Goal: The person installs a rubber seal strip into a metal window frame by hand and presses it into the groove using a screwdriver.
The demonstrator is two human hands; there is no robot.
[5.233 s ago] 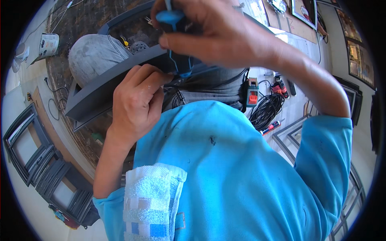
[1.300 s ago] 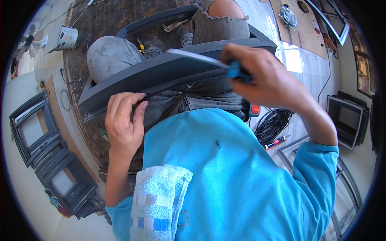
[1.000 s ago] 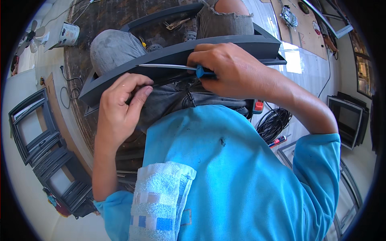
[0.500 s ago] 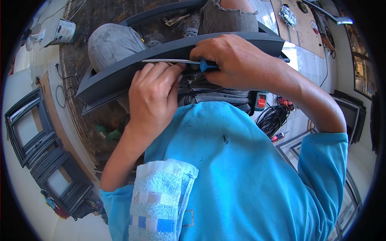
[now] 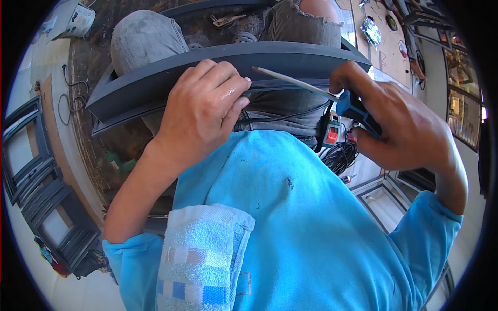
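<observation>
A dark grey metal frame (image 5: 150, 78) lies across my lap, below my knees in the picture. My right hand (image 5: 407, 124) is wrapped round the blue and black handle of a screwdriver (image 5: 301, 83). Its long metal shaft points left over the frame's near side, with the tip apart from my left fingers. My left hand (image 5: 199, 106) is beside the frame's near face, fingers curled and thumb drawn close to the forefinger. Whatever those fingers may hold is hidden or too small to name.
Pliers (image 5: 228, 20) lie on the dark work surface beyond the frame. Black cable (image 5: 340, 158) is coiled beside a red and teal tool (image 5: 331, 132) at my right. More grey frames (image 5: 39, 171) are stacked at the left. A towel (image 5: 199, 259) hangs over my blue shirt.
My right hand has drawn back to the right and down with the screwdriver, its tip leaving the left fingers' area. My left hand has lifted slightly from the frame and curled its fingers.
</observation>
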